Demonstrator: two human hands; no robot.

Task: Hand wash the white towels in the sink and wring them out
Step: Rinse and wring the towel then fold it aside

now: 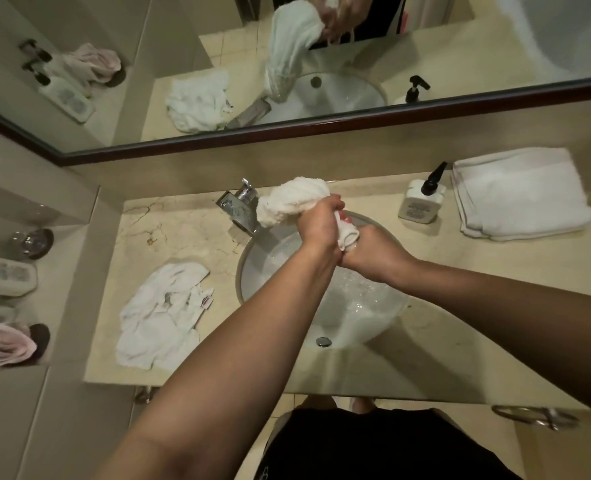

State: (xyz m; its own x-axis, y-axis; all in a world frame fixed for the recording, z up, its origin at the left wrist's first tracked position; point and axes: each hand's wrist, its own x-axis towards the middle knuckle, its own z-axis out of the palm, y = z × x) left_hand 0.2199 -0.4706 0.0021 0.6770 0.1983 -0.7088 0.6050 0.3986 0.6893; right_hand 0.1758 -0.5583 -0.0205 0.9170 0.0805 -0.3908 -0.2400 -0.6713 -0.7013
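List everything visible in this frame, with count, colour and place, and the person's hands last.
wrung towel: one, white, twisted above the sink
crumpled towel: one, white, on the counter left of the sink
folded towel: one, white, on the counter far right
sink: one, white round basin with water, set in the counter
faucet: one, chrome, behind the sink
pump bottle: one, white with black pump, right of the sink
counter: one, beige marble
mirror: one, dark-framed, above the counter
left hand: grips the wrung towel
right hand: grips the towel's lower end
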